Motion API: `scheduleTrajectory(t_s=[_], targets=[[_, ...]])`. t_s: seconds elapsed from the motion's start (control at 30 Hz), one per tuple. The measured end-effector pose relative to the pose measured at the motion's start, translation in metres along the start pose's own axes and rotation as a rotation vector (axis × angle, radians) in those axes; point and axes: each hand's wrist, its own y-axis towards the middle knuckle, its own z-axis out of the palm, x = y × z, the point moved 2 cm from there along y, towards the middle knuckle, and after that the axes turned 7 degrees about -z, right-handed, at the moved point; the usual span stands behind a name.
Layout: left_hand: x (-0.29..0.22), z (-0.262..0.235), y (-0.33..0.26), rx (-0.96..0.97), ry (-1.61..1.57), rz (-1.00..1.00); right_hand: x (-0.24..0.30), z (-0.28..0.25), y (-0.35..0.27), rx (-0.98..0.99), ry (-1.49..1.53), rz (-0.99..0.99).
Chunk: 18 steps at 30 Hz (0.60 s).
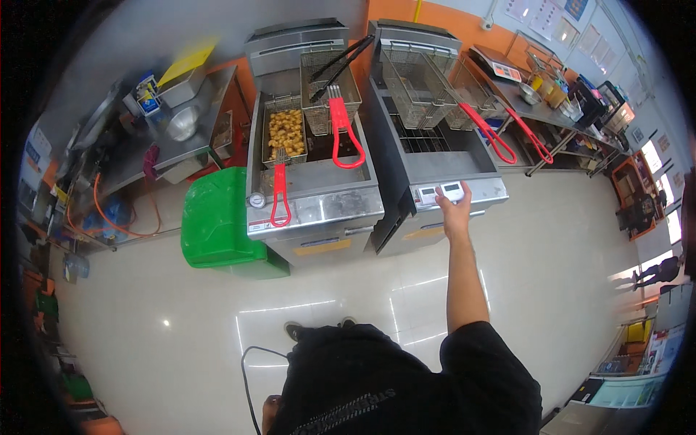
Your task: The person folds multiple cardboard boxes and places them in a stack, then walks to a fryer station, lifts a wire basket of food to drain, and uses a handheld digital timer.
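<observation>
My right hand [454, 209] reaches forward to a white digital timer [441, 193] with small dark displays. The timer is at the front ledge of the right fryer [464, 163]; my thumb lies on its face and a finger is at its right end. Only a bit of my left hand [271, 413] shows low beside my body; its fingers are hidden. In the left fryer [319, 170], a wire basket [306, 156] holds golden-brown fried pieces [286, 133]. Beside it sits a raised second basket [319, 119] with a red handle, black tongs [339, 64] lying across its top.
Two more wire baskets [417, 90] with red handles rest over the right fryer. A green lidded bin [217, 214] stands left of the fryers. Steel tables flank them, with a metal bowl [183, 123] at left and a scale [505, 71] at right. A dark cable [245, 370] hangs beside me.
</observation>
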Motion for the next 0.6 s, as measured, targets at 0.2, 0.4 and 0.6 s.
scheduleTrajectory(t_s=[0.2,0.4,0.6], targets=[[0.011,0.008,-0.016,-0.002,-0.129,0.012,-0.052,-0.062,0.046,-0.060,-0.420,0.079],[0.007,0.014,-0.031,0.025,-0.194,-0.023,-0.088,-0.073,0.054,-0.001,-0.337,0.120],[0.003,0.012,-0.034,0.038,-0.178,-0.012,-0.085,-0.074,0.052,0.012,-0.831,-0.270]])
